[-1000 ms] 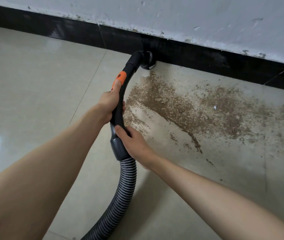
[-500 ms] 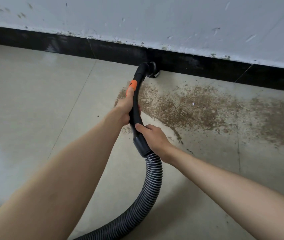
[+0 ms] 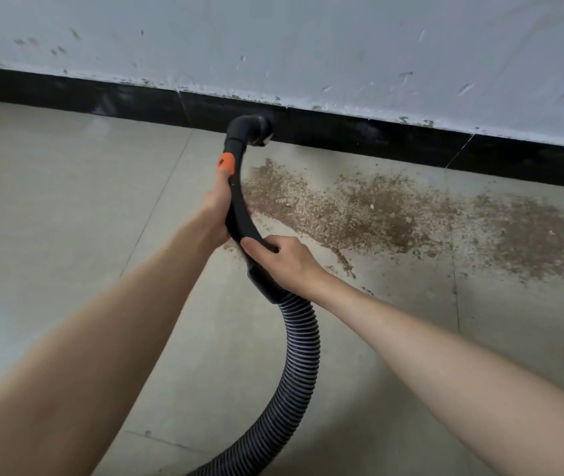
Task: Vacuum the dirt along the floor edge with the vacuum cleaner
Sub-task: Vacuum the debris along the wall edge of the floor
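Since the earlier frames the nozzle point(image 3: 256, 130) had lifted off the floor point(image 3: 67, 201) and sat higher, against the black skirting point(image 3: 376, 139); the view had also pulled back, showing more dirt point(image 3: 359, 211) to the right. The dirt lay as a brown band along the floor edge, right of the wand point(image 3: 237, 207), with a scuffed white wall point(image 3: 308, 46) above. The ribbed hose point(image 3: 296, 372) curved down out of frame. The left hand point(image 3: 217, 214) gripped the wand just below its orange switch point(image 3: 226, 163). The right hand point(image 3: 282, 261) clasped the cuff point(image 3: 261, 280) where the hose joined. Both arms reached forward.
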